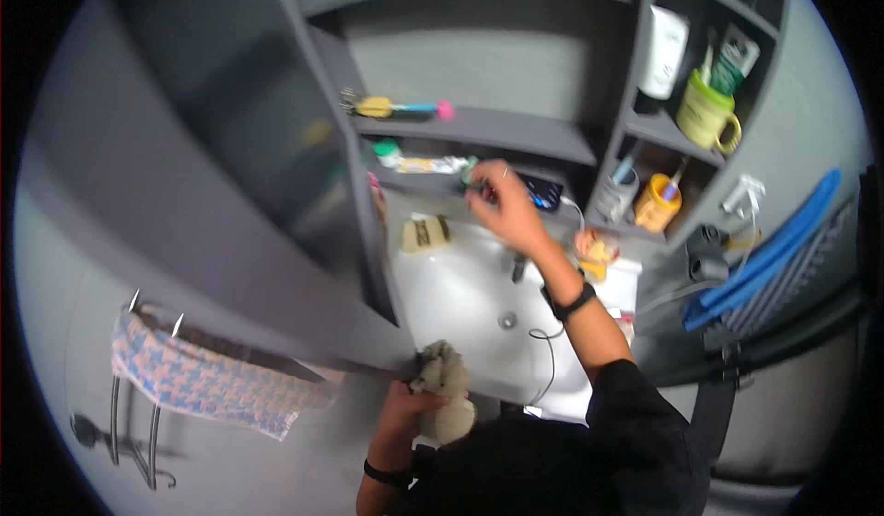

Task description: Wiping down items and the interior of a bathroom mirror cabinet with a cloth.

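My left hand is low in the view, before the basin's front edge, and grips a beige fluffy cloth-like item that bulges above and below the fingers. My right hand reaches over the washbasin to the low shelf. Its fingers are curled and blurred, so whether anything small sits between them is unclear. Just behind the fingertips is a small green object. A smartphone with a lit screen and a white cable lies right of that hand, partly covered by it.
A toothpaste-like tube and a green-lidded jar are on the low shelf. A cream soap-dish-like item sits on the basin's rim. Cups with toothbrushes, including an orange cup, fill the right cubbies. The cabinet's mirrored door stands at left.
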The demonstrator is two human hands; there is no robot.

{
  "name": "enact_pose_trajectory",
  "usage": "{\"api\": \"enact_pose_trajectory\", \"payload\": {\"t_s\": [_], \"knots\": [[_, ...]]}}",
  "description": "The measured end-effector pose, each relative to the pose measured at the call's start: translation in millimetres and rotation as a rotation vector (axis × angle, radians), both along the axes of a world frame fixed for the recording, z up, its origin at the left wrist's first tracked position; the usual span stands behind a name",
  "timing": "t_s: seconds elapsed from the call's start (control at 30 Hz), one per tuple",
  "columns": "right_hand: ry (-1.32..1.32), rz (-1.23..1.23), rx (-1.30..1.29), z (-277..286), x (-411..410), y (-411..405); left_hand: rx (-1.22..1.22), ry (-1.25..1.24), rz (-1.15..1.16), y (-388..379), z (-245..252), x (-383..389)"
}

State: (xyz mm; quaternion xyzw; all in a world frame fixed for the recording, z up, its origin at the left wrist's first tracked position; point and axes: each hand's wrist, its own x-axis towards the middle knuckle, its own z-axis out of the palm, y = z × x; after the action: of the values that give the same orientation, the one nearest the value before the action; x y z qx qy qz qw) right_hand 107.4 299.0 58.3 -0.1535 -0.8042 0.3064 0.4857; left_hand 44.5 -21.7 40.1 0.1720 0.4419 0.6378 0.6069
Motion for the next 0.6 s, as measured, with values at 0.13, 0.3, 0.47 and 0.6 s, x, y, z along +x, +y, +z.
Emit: {"api": "enact_pose_trajectory", "payload": {"t_s": [0.13,0.3,0.47,0.6], "knots": [[-0.335,-0.042,-0.315,-90,123,-63,0.217,0.044,0.002,-10,-11,-10],[-0.491,-0.821,-0.496,-250,314,-47,0.070,0.500,-0.096,-28,-63,-54],[-0.688,-1.091,-0.782,-329,378,-80,-0.026,0.127,-0.059,-10,-35,-25],[-0.625,-1.060,-0.732,-350,350,-84,0.151,-0.037,0.004,-13,-26,-17]]}}
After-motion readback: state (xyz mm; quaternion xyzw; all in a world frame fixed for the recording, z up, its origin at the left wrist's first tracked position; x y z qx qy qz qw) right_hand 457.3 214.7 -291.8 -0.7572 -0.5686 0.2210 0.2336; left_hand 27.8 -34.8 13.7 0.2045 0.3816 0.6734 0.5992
